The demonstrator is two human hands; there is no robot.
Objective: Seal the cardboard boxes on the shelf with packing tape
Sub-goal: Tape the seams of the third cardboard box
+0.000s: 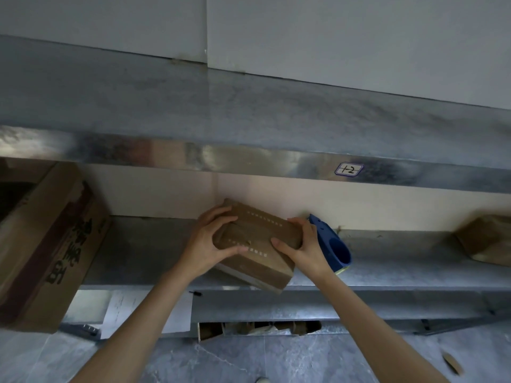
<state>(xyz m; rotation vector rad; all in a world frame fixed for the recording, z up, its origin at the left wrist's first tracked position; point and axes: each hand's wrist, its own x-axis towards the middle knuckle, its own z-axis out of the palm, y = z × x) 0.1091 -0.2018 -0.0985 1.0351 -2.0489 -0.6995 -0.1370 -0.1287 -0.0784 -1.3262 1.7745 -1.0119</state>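
Head view. A metal shelf (138, 252) is set against a pale wall, with a grey tiled floor below and an upper tier carrying a handwritten label (349, 169).

A large printed carton (47, 239) stands at the left end of the shelf and projects past its front edge. A further brown box (486, 239) sits at the right end, partly out of frame.

Near the middle of the shelf, a small cardboard box (257, 239) is held tilted and skewed to the front edge. Its lower corner overhangs that edge. The left hand (213, 239) is wrapped round the box's left end, with fingers curled over the top. The right hand (301, 247) is clamped on the right end in the same way.

A blue tape dispenser (331, 244) lies just behind the right hand, towards the front edge. It is not gripped. Whether the wrist touches it cannot be told. Whether the top seam already carries tape cannot be confirmed, as the surface is blurred.

Risks noted:
- The box appears to be supported largely by the two hands. If either grip is released to fetch the dispenser, the overhanging corner could tip the box off the front edge.
- The dispenser could be knocked forward off the shelf by the right wrist.
- If tape is laid while the box is skewed, the seam is likely to be missed.
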